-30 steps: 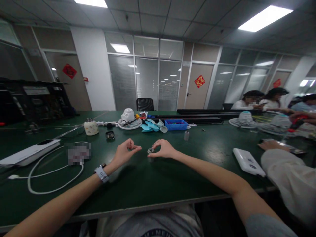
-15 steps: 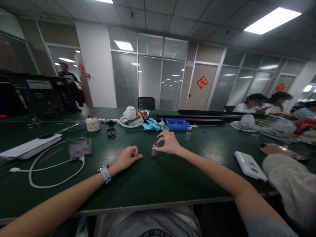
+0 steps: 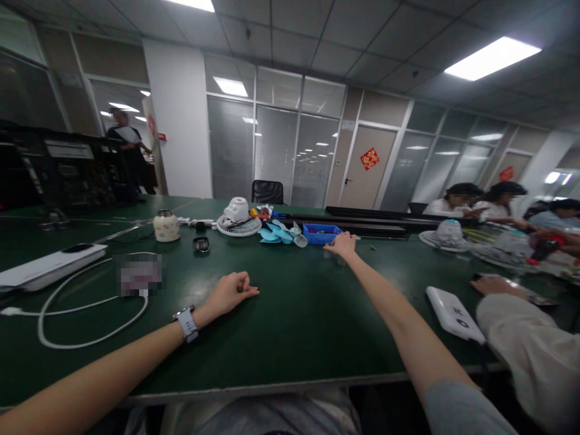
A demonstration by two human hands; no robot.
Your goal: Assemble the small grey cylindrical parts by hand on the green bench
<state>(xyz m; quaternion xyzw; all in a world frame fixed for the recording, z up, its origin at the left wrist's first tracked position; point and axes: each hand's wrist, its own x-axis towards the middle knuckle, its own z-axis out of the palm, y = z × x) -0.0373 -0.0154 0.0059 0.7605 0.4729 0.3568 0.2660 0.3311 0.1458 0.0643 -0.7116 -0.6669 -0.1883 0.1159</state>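
Observation:
My right hand is stretched far across the green table, just in front of the blue bin. Its fingers are closed round a small grey metal cylinder, blurred and partly covered. A second grey cylinder is close beside it, under the hand. My left hand rests on the table to the left, its fingers curled and thumb pressed in. A dark spot shows between those fingers, too small to name.
Behind lie light-blue fan blades and a white fan head on its grille. A cream bottle, a dark ring-shaped part and a white cable are left. A white power bank and a neighbour's sleeve are right.
My right hand has carried the grey cylinder from the table's middle, away and to the right, next to the other cylinder. My left hand keeps its curled pose; the view shifted slightly.

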